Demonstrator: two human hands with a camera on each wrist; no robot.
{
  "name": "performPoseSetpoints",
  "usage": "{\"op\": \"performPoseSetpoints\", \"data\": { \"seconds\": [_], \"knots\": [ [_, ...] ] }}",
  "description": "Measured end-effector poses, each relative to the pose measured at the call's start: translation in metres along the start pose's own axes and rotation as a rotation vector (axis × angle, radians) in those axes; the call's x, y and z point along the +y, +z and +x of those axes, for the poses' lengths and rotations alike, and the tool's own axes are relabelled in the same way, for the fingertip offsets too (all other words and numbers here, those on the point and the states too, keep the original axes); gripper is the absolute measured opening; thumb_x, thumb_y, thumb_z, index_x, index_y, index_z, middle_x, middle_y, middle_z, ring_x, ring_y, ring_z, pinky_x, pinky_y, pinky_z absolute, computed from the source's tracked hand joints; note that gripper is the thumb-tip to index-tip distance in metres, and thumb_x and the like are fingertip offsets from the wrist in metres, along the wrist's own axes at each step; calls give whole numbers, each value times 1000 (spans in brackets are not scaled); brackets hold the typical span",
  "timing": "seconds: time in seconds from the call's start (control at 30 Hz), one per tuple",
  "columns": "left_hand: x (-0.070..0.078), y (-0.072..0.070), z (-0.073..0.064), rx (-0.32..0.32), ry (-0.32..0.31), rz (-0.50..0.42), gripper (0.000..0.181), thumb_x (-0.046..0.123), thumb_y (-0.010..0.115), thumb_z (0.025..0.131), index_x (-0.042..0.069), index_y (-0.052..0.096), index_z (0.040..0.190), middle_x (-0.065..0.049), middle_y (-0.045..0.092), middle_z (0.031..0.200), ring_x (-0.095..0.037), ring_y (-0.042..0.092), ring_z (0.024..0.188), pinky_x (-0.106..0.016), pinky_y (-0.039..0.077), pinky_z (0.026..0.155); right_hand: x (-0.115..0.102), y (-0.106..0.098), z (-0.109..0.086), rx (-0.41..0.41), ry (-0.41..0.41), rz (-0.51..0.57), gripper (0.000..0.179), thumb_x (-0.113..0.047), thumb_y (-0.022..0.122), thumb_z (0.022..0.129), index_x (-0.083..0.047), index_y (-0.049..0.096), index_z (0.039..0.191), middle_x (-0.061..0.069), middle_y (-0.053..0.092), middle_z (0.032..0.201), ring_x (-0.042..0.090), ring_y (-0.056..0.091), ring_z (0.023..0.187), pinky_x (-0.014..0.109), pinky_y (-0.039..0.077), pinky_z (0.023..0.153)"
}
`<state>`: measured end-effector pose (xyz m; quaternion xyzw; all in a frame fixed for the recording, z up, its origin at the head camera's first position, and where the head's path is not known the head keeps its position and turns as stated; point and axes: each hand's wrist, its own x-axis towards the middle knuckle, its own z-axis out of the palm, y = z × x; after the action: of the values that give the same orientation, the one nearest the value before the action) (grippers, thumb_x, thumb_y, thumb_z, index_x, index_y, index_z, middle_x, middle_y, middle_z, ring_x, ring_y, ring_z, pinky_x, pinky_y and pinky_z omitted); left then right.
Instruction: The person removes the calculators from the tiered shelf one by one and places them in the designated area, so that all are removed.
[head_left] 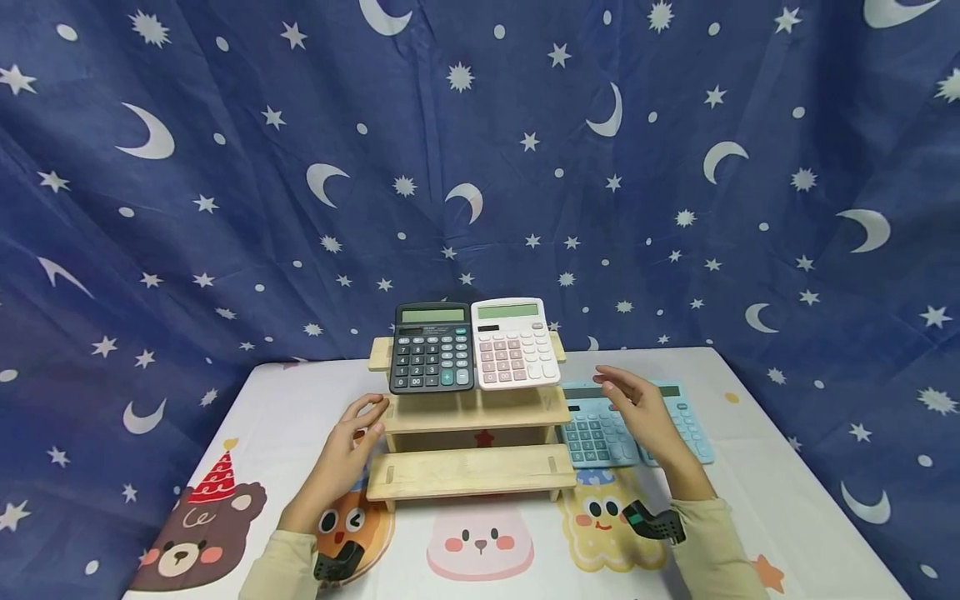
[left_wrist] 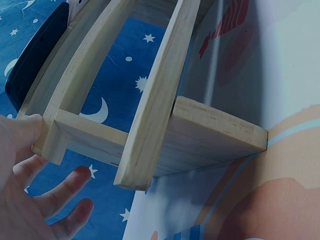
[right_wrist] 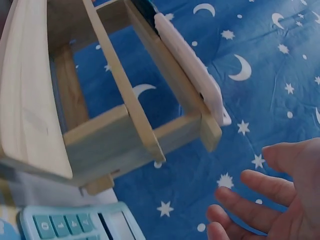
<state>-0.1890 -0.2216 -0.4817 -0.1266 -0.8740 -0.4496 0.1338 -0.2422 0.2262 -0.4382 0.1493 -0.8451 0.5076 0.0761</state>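
Observation:
A stepped wooden rack (head_left: 471, 472) stands mid-table. A black calculator (head_left: 432, 348) and a white calculator with pink keys (head_left: 516, 345) lean side by side on its upper part. My left hand (head_left: 347, 454) is at the rack's left side, its thumb and a finger around the end of the middle shelf (left_wrist: 56, 140); the other fingers stay loose. To the right of the rack, my right hand (head_left: 641, 408) hangs with spread fingers, apart from the wood. Beneath it lie two light blue calculators (head_left: 597, 437), partly covered by the hand in the head view.
The white tablecloth (head_left: 288, 408) carries cartoon prints, including a bear (head_left: 191, 542) at the left. A blue curtain (head_left: 480, 150) with moons and stars hangs close behind the rack.

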Motion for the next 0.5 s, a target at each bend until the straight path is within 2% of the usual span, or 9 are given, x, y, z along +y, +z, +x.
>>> {"op": "performPoseSetpoints", "data": {
  "seconds": [0.37,0.5],
  "knots": [
    [1,0,0,-8,2,13,41,12,49,106,-5,51,144,-21,43,154,-48,44,140,-64,49,99,-13,12,5,-40,-6,71,42,-19,50,107,-5,50,147,23,63,137,-12,58,104,27,53,90],
    [4,0,0,-8,6,5,41,12,50,106,-4,52,144,-20,44,154,-48,45,139,-62,50,98,-18,17,9,-50,-32,84,43,-16,50,107,-3,48,148,24,64,134,-9,60,104,29,54,91]
  ]
}}
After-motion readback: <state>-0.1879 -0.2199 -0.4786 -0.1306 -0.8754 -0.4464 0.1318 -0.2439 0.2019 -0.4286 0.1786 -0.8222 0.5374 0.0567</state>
